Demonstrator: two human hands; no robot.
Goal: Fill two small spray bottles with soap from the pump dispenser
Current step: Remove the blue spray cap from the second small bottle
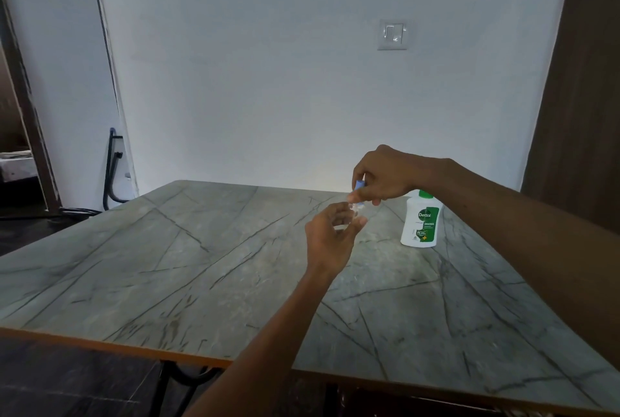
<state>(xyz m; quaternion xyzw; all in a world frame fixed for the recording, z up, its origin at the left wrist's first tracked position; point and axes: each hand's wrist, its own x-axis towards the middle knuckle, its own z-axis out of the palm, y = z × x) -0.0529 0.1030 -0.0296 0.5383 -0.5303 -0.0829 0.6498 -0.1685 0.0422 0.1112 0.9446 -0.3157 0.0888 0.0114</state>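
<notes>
- A table (167,265) with a grey stone pattern, dark veins and an orange edge carries the soap dispenser (422,225), which stands upright on the far right part of the top.
- Behind the dispenser rises a plain pale wall (268,81). A white switch plate (392,34) sits on it, high above the dispenser and a little to its left.
- The dispenser is white with a green label and a green top. The right wrist crosses in front of it and hides most of this top.
- The left hand (330,239) is to the left of the dispenser, raised above the table. Its fingers curl around a small spray bottle (352,215) of clear plastic.
- The right hand (385,178) is above and just left of the dispenser. Its thumb and fingers pinch a blue spray top (359,186) directly over the small bottle.
- This part of the view is blurred, so the blue top seems to meet the bottle's neck, but I cannot tell if it is joined to it.
- Far to the left of the dispenser, past the table's corner, a black metal frame (112,171) leans at the wall.
- To the right of the dispenser a dark wooden panel (577,81) stands. At the far left edge a dark door opening (20,114) shows.
</notes>
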